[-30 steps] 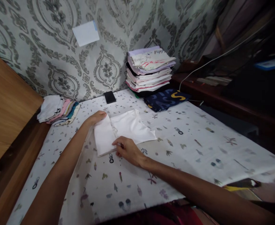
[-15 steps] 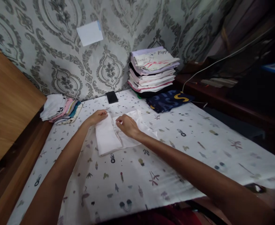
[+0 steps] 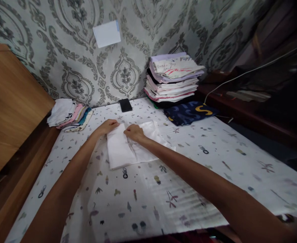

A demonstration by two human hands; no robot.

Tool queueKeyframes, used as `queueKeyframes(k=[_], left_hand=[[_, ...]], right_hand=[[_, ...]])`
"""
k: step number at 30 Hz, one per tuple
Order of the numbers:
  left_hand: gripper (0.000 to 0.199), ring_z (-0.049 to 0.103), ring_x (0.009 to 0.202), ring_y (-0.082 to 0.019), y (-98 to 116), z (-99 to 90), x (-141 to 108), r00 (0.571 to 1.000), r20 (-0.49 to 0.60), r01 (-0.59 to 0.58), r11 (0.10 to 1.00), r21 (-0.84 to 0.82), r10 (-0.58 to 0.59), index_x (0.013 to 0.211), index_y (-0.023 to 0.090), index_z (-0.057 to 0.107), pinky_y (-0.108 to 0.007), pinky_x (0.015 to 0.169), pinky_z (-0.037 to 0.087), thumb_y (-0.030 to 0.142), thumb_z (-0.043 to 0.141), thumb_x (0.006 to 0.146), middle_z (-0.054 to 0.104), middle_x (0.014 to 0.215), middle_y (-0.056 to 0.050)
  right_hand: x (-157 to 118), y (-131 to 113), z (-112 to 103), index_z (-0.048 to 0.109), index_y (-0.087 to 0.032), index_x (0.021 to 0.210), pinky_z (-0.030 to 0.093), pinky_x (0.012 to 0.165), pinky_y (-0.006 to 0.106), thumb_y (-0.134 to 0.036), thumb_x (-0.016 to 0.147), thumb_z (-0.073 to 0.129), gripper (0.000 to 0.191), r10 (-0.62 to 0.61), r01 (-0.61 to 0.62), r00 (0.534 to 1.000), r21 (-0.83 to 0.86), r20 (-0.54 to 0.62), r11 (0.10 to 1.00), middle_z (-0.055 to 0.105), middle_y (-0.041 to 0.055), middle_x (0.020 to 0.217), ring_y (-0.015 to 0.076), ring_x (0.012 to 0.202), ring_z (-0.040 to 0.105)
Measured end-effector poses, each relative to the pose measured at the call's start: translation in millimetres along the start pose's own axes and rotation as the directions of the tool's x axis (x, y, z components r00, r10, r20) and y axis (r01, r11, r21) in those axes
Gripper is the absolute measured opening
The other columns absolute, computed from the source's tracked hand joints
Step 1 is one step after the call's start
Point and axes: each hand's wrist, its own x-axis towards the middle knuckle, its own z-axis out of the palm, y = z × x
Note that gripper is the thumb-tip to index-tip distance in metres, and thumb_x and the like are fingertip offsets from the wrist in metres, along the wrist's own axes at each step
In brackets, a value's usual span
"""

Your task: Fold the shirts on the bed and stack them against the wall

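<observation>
A white garment (image 3: 145, 148), its exact kind unclear, lies partly folded on a patterned sheet, its left part doubled over in a flat panel. At the panel's far left corner, my left hand (image 3: 109, 126) pinches the cloth between thumb and fingers. My right hand (image 3: 134, 132) is closed at the far end of the panel's right edge, with the fingers curled on the fabric; the fingertips are partly hidden. To the right of the fold, the looser part of the garment spreads out, slightly rumpled, under my right wrist.
A tall stack of folded clothes (image 3: 173, 81) stands at the back right, behind a folded navy garment (image 3: 189, 113). A smaller folded pile (image 3: 71, 114) sits at the left near a wooden panel (image 3: 14, 108). A black phone-like object (image 3: 125, 105) lies by the wall. A white cable (image 3: 249, 71) crosses the right side.
My right hand has moved slightly left onto the folded panel's edge, and its fingers have closed more. My left hand stays at the corner. The view has turned a little left.
</observation>
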Motion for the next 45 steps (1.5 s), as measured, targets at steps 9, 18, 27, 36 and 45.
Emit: queueKeyframes(k=[9,18,27,36,45], left_hand=[[0.022,0.05,0.072,-0.021,-7.8,5.0,-22.4,0.979,-0.205,0.047,0.969,0.243,0.003,0.066,0.022,0.057,-0.029,0.067,0.036,0.039,0.061,0.079,0.054,0.064,-0.001],[0.015,0.055,0.092,-0.025,31.3,38.1,-84.3,0.928,-0.311,-0.042,0.886,0.461,0.206,0.091,0.021,0.06,-0.037,0.086,0.043,0.026,0.046,0.094,0.06,0.091,-0.007],[0.032,0.057,0.112,-0.026,52.5,94.8,-156.5,0.897,0.088,-0.422,0.784,0.455,0.432,0.127,0.027,0.061,-0.045,0.095,0.045,0.026,0.04,0.102,0.065,0.121,-0.012],[0.051,0.04,0.144,-0.028,46.2,83.0,-156.0,0.94,0.154,-0.342,0.835,0.43,0.305,0.144,0.024,0.047,-0.051,0.12,0.027,0.051,0.037,0.102,0.045,0.154,-0.014],[0.022,0.062,0.089,-0.022,1.2,8.2,-76.5,0.88,-0.409,0.382,0.872,0.306,-0.242,0.092,0.016,0.066,-0.035,0.084,0.049,0.028,0.047,0.093,0.07,0.094,-0.009]], right_hand=[[5.5,6.4,9.4,0.065,-0.019,0.067,0.043,0.084,0.037,-0.021,0.082,0.059,0.016,-0.035,0.034,0.999,-0.025,-0.021,0.999,0.069,0.0115,0.084,0.0308,0.103,0.058],[-2.8,25.2,7.2,0.071,-0.017,0.105,0.038,0.099,0.035,-0.013,0.09,0.053,0.024,-0.368,0.372,0.917,-0.003,-0.154,0.928,0.066,0.0094,0.109,0.0225,0.108,0.053],[5.8,32.8,17.3,0.073,-0.014,0.101,0.042,0.093,0.03,-0.014,0.093,0.056,0.019,-0.492,0.492,0.871,0.034,-0.008,0.87,0.069,0.0087,0.109,0.0199,0.104,0.06],[-18.4,16.5,17.3,0.072,-0.013,0.108,0.042,0.103,0.046,-0.014,0.097,0.046,0.028,-0.552,0.534,0.826,-0.153,-0.115,0.831,0.068,0.0157,0.122,0.0282,0.119,0.058],[-38.9,6.1,54.8,0.046,-0.003,0.146,0.02,0.122,0.054,-0.052,0.098,0.046,0.069,-0.564,0.554,0.824,-0.282,0.052,0.784,0.038,0.0242,0.157,0.0357,0.151,0.025]])
